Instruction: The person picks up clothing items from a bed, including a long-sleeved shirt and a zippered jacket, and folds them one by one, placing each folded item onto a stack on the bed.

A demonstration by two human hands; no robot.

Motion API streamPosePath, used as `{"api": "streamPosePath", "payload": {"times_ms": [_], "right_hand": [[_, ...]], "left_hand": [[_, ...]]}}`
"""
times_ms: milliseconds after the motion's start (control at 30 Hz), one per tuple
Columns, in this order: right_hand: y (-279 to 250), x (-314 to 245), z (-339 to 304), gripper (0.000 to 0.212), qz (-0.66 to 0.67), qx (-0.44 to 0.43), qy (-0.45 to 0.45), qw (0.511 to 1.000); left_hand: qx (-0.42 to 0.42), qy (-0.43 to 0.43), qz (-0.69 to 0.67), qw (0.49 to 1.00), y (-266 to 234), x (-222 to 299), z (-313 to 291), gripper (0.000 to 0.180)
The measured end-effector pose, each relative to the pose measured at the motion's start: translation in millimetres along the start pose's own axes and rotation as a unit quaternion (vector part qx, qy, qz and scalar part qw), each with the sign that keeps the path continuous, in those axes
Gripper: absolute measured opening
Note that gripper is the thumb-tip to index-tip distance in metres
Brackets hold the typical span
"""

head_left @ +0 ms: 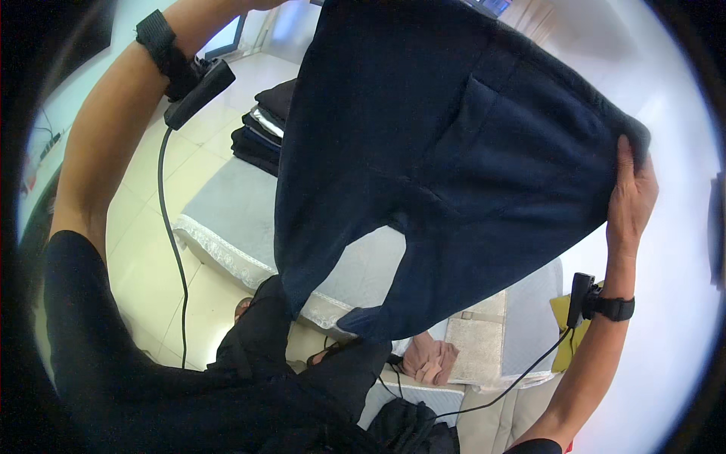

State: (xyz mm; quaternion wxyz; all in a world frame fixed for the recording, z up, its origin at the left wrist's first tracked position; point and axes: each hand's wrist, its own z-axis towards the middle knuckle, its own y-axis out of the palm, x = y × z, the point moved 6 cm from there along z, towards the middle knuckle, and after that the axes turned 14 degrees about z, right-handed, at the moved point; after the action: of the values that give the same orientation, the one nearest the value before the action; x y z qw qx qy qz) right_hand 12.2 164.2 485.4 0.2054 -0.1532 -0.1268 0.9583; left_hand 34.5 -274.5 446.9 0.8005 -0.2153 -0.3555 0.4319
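A pair of dark navy trousers (446, 166) is held up and spread wide in front of me, its two legs hanging down toward my lap. My right hand (634, 189) grips the waistband's right end, the thumb lying on the near face of the cloth. Only the base of my left hand (261, 3) shows at the top edge; its fingers are cut off by the picture, near the far upper part of the trousers. Each wrist wears a black strap with a small black cabled device.
Folded dark clothes (261, 140) are stacked on a grey cushioned seat (227, 204) with a lacy edge, behind the trousers on the left. A brownish-pink cloth (429, 359) and a black garment (412, 427) lie low in the middle. A white wall (673, 340) rises at the right.
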Motion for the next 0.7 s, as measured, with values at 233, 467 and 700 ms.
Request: {"api": "streamPosePath", "payload": {"times_ms": [233,467,700], "right_hand": [[-13,26,0,0.063,0.038,0.0,0.073,0.997],[-1,34,-15,0.036,0.306,-0.012,0.163,0.938],[-37,6,-5,0.038,0.189,0.067,0.057,0.978]], "left_hand": [[0.024,0.016,-0.255,0.966,5,-9,6,0.021],[0.019,-0.014,-0.246,0.969,24,-4,3,0.026],[0.079,0.038,-0.262,0.961,18,5,15,0.015]]}}
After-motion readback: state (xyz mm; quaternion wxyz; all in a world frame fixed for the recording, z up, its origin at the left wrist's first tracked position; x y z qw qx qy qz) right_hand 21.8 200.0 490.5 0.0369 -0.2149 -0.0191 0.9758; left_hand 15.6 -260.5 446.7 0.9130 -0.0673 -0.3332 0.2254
